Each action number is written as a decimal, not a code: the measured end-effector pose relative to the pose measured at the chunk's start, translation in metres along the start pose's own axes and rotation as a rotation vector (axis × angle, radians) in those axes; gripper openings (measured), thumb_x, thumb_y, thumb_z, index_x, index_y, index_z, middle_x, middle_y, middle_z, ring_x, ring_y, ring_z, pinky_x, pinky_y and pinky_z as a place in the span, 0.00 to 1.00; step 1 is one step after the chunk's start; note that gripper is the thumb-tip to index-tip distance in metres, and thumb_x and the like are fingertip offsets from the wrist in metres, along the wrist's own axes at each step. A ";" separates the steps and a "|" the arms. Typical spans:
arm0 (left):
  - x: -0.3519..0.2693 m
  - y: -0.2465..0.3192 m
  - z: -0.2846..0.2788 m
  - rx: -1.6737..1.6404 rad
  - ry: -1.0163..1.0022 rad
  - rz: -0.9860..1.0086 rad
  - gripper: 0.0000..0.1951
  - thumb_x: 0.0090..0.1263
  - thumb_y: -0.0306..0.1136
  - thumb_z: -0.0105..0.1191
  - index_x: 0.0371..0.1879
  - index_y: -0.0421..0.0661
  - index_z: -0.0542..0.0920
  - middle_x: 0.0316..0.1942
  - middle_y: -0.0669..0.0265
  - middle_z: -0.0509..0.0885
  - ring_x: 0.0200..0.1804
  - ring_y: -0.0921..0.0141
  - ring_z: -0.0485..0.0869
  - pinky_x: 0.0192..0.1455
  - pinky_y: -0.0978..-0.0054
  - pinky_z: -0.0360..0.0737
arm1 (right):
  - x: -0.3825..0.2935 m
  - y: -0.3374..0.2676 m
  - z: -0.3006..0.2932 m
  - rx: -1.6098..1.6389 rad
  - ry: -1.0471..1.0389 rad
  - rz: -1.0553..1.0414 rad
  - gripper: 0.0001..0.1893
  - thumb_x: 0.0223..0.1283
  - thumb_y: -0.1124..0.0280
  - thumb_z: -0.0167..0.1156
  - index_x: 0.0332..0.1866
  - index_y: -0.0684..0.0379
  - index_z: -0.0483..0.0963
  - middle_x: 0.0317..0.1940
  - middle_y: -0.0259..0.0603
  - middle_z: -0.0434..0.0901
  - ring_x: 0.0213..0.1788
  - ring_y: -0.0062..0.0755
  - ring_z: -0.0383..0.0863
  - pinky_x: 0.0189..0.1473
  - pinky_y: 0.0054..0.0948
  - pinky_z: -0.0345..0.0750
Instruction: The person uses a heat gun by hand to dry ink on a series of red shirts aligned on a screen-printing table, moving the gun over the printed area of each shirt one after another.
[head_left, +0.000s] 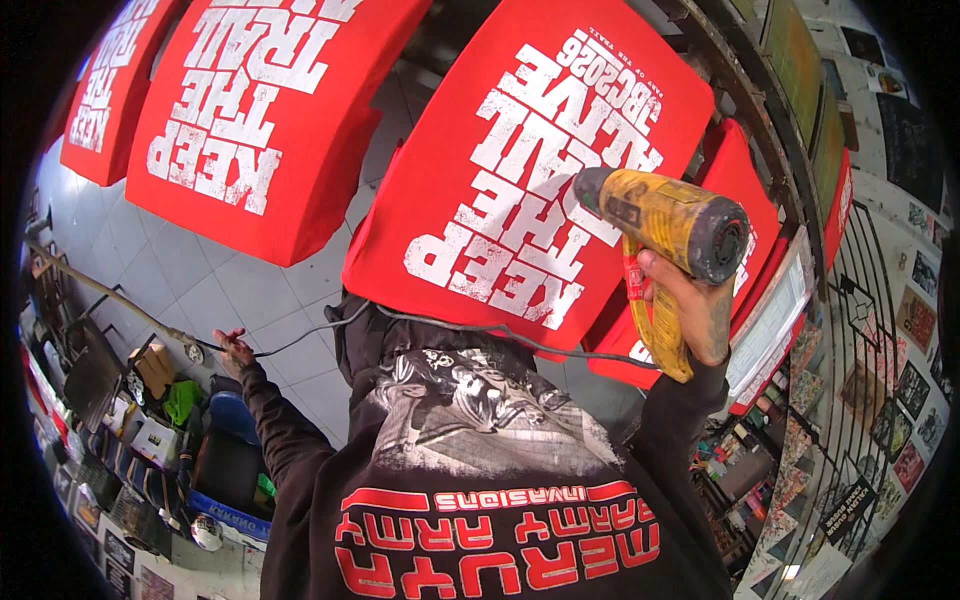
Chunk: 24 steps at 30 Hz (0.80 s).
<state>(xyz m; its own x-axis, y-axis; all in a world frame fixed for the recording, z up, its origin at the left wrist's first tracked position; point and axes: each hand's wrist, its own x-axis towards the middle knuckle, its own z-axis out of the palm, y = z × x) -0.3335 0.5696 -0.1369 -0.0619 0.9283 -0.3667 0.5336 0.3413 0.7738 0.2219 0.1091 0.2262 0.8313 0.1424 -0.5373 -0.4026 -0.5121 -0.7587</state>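
My right hand (690, 300) is closed around the handle of a worn yellow heat gun (664, 214), whose dark nozzle points left over a red printed T-shirt (420, 217). The shirt lies stretched on a board before me and bears large white lettering. My left hand (234, 351) is out to the left, at the heat gun's grey power cord (322, 328); the cord passes at its fingers, which look partly spread. Whether they grip it is not clear. From the gun the cord runs across my waist.
More red printed shirts (300, 172) on boards stand to the left. A dark metal rail (772, 127) curves along the right, with a framed screen (772, 322) near it. A chair (229, 450) and a cluttered shelf are at the lower left. Tiled floor (247, 285) shows between.
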 end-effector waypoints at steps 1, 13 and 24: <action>0.003 -0.003 -0.003 0.004 -0.019 -0.008 0.41 0.79 0.73 0.39 0.30 0.42 0.86 0.14 0.75 0.69 0.17 0.78 0.65 0.22 0.78 0.61 | 0.000 0.003 0.000 -0.003 0.047 -0.041 0.21 0.60 0.79 0.74 0.58 0.67 0.77 0.44 0.39 0.86 0.37 0.24 0.84 0.36 0.26 0.81; 0.007 0.008 0.004 0.034 -0.063 0.037 0.41 0.80 0.72 0.38 0.32 0.41 0.86 0.13 0.75 0.69 0.16 0.78 0.67 0.21 0.79 0.63 | 0.003 0.015 -0.011 0.045 0.116 -0.099 0.23 0.59 0.81 0.73 0.60 0.66 0.77 0.49 0.42 0.86 0.40 0.24 0.86 0.37 0.26 0.82; -0.020 0.036 0.030 0.232 -0.018 -0.017 0.42 0.79 0.74 0.37 0.29 0.43 0.86 0.14 0.76 0.66 0.17 0.78 0.65 0.22 0.78 0.61 | 0.006 0.031 -0.022 0.041 0.193 -0.106 0.24 0.60 0.81 0.73 0.62 0.67 0.77 0.52 0.42 0.86 0.44 0.24 0.86 0.41 0.25 0.81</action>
<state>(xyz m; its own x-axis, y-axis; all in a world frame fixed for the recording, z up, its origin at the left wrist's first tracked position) -0.2877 0.5594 -0.1170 -0.0589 0.9190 -0.3897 0.7122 0.3122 0.6287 0.2231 0.0756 0.2076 0.9262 0.0264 -0.3761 -0.3212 -0.4671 -0.8238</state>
